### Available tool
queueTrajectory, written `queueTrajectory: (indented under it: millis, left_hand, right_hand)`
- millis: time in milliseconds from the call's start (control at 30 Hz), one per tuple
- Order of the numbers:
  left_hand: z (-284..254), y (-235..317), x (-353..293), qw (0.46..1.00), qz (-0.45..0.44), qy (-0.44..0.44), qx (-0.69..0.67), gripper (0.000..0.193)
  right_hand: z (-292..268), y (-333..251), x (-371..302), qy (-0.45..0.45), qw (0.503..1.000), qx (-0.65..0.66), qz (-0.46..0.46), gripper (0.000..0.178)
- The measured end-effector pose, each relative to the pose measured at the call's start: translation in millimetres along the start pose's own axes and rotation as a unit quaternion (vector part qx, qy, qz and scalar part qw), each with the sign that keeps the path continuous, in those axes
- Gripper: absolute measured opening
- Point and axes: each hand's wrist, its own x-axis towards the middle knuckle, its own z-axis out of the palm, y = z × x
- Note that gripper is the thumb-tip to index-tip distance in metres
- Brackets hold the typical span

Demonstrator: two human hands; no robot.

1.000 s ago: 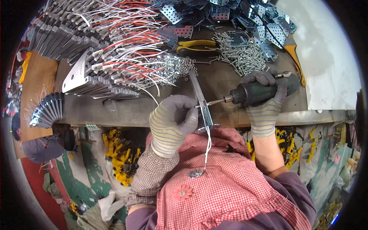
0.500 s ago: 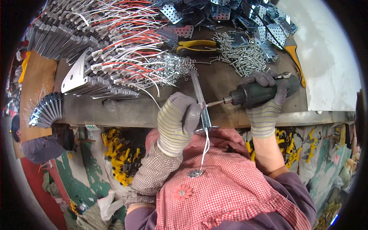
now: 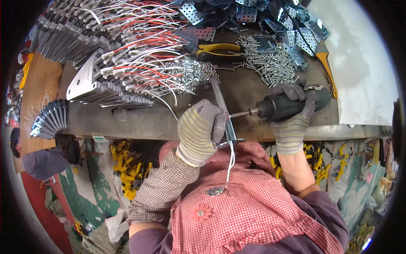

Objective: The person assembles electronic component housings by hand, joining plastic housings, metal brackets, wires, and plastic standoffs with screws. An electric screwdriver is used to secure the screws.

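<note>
My left hand [image 3: 199,130], in a striped work glove, grips a long thin metal strip [image 3: 220,99] that stands on edge at the bench's front edge. A white wire [image 3: 230,163] hangs from the strip's lower end to a small metal tab over my checked apron. My right hand [image 3: 292,115], also gloved, holds a dark powered screwdriver [image 3: 284,106] lying level. Its bit touches the strip from the right, just above my left fingers.
Finished strips with red and white wires [image 3: 127,59] are stacked at the back left. A heap of small nuts [image 3: 190,70], yellow-handled pliers [image 3: 220,48], loose screws [image 3: 270,63] and perforated plates [image 3: 296,34] lie behind. The steel bench edge [image 3: 127,127] runs across.
My left hand has shifted slightly along the strip and closed tighter. The screwdriver stays against the strip in the same place.
</note>
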Motion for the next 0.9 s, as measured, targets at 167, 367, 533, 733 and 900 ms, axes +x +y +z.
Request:
queueTrajectory:
  millis: [167,367,533,733,900]
  left_hand:
    - [0.5,1.7,2.2,1.0,0.012,0.0,-0.006,0.01]
    - [-12.5,-3.7,0.5,0.983,-0.105,0.054,-0.142,0.009]
    - [-30.1,-6.5,29.9,0.979,0.159,-0.059,0.11,0.033]
    - [-92.9,-22.7,-29.0,0.942,-0.075,-0.072,-0.32,0.038]
    - [-165.1,-39.0,-38.4,0.812,-0.196,0.483,-0.263,0.055]
  right_hand:
    - [-2.2,-1.1,2.6,0.006,1.0,-0.008,-0.008,0.04]
    - [10.2,-2.5,4.9,0.014,0.999,-0.031,0.005,0.052]
    - [1.4,-13.8,2.9,0.001,0.999,-0.037,0.036,0.054]
    - [26.9,-64.5,-6.3,-0.069,0.983,-0.168,0.039,0.07]
    - [47.7,-150.4,-3.2,0.108,0.783,-0.612,-0.023,0.06]
